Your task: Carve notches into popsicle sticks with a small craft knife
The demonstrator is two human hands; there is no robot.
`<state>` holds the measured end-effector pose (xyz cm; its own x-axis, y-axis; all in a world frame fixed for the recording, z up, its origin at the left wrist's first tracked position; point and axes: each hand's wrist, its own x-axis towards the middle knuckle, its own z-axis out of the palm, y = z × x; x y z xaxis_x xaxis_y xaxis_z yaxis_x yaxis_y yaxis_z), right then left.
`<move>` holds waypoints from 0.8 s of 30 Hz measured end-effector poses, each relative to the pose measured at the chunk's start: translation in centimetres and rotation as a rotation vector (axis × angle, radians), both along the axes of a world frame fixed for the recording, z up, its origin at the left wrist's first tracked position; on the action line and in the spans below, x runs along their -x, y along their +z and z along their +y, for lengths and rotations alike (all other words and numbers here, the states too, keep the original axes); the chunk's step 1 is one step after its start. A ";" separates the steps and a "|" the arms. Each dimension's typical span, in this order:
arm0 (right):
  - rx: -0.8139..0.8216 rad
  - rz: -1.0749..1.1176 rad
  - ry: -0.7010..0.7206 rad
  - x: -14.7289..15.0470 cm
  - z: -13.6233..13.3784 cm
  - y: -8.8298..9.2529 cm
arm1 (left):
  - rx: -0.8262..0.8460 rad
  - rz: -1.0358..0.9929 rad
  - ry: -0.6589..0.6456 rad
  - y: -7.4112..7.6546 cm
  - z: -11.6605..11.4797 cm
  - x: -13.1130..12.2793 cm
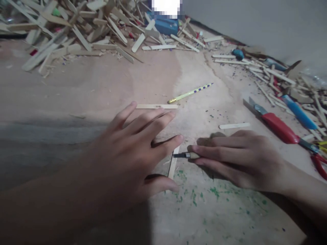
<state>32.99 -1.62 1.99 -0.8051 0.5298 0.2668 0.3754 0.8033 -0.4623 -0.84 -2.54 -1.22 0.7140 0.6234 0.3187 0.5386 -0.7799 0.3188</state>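
My left hand (133,149) lies spread over the table, its index finger and thumb pressing down at the two ends of a small wooden craft stick (173,166). Its outer fingertips reach another craft stick (166,106) that has a dark mark in the middle. My right hand (245,158) is closed around a small carving chisel (190,155) with a wooden handle. The chisel's flat metal blade touches the first stick between my left thumb and index finger. Most of the handle is hidden in my right fingers.
A yellow pencil with purple dots (190,93) lies beyond my hands. Behind my right hand is a short stick piece (234,126). To the right rest a red-handled cutter (279,127) and a blue-handled tool (298,110). Loose craft sticks (84,37) are heaped at the back.
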 end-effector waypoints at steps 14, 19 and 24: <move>0.015 -0.006 -0.003 0.1 -0.2 0.1 | -0.011 0.064 -0.039 -0.1 0.2 0.2; 0.012 -0.015 -0.016 0.0 -0.4 0.1 | -0.031 0.085 -0.044 0.1 0.3 0.1; 0.034 -0.005 0.000 0.1 -0.4 0.1 | -0.021 0.088 -0.047 0.3 0.3 0.4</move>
